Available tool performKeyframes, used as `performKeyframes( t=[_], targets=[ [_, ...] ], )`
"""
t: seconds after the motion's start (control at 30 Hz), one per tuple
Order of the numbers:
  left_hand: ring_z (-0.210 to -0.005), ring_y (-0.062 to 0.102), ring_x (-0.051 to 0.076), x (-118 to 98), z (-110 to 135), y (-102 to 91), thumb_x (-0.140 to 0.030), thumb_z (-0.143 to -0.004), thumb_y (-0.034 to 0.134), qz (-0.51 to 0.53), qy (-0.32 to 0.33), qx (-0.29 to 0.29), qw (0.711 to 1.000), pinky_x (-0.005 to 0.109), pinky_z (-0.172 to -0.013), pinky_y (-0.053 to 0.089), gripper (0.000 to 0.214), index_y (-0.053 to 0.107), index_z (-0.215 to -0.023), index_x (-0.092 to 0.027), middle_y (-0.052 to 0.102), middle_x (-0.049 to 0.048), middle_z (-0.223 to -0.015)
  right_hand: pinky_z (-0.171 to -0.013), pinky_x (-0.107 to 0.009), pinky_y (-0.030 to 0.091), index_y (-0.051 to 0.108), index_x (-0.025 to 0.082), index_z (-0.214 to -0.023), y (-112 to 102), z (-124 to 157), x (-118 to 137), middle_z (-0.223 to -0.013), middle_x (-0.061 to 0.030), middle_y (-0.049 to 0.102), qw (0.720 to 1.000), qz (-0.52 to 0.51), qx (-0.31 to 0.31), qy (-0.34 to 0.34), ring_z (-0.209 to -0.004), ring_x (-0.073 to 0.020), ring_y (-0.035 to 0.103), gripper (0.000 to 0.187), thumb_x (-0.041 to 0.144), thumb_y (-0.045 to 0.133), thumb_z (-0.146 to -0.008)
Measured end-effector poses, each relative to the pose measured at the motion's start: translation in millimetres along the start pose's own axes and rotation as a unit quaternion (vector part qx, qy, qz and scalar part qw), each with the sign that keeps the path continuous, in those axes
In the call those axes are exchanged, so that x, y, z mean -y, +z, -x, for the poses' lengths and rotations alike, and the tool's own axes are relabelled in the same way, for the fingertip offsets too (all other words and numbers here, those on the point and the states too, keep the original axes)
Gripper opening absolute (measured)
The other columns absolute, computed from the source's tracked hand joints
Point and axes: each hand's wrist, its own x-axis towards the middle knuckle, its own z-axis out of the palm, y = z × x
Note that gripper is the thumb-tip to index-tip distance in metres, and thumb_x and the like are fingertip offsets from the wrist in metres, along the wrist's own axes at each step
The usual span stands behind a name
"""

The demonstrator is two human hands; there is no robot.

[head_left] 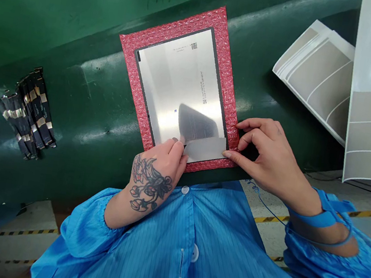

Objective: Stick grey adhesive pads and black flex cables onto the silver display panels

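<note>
Green bench (85,17) | panel (177,77) on red bubble mat (174,30) | L hand (155,176) pinching film strip (205,149) left end | R hand (266,156) spread, thumb on strip end, strip kept square to panel edge

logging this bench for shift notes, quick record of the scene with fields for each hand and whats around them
left hand: left hand, tattooed, fingertips on the left end of a silver film strip
right hand: right hand, thumb at the strip's right end, fingers on the edge of a red bubble-wrap pad
under the strip: metal-backed flat panel, lying on the pad
right wrist: blue wrist strap
surface: green mat
left of pad: stack of dark ribbon strips
right of pad: grey-white sheets
</note>
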Motion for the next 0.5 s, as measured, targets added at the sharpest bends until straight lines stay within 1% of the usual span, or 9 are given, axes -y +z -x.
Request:
performKeyframes(
  t=[0.1,0.2,0.5],
  targets=[
    [-0.063,0.058,0.016,-1.2,0.2,0.7,-0.026,-0.091,0.046,-0.012,0.002,-0.013,1.000,0.027,-0.049,0.027,0.019,0.056,-0.076,-0.019,0.061,0.0019,-0.071,-0.081,-0.050,0.046,0.048,0.023,-0.072,0.2,0.3,0.5,-0.105,-0.0094,0.059,1.000,-0.001,0.002,0.008,-0.099,-0.0298,0.056,0.019,0.029,0.064,-0.081],
    [-0.061,0.057,0.016,-2.8,0.3,0.2,-0.026,-0.090,0.048,-0.022,0.001,-0.013,1.000,0.028,-0.048,0.026,0.018,0.056,-0.075,-0.019,0.060,0.0017,-0.069,-0.081,-0.050,0.046,0.049,0.024,-0.071,0.7,0.7,0.4,-0.105,-0.0089,0.059,1.000,-0.003,0.001,0.011,-0.099,-0.0299,0.056,0.019,0.029,0.064,-0.081],
    [-0.059,0.056,0.017,-6.6,1.3,1.0,-0.024,-0.089,0.049,-0.039,-0.007,-0.036,0.999,0.029,-0.047,0.023,0.018,0.058,-0.075,-0.018,0.059,0.0024,-0.068,-0.080,-0.048,0.046,0.048,0.023,-0.070,2.2,1.1,-0.9,-0.105,-0.0091,0.059,1.000,-0.005,-0.001,0.011,-0.098,-0.0287,0.056,0.021,0.031,0.064,-0.081]
  ],
)
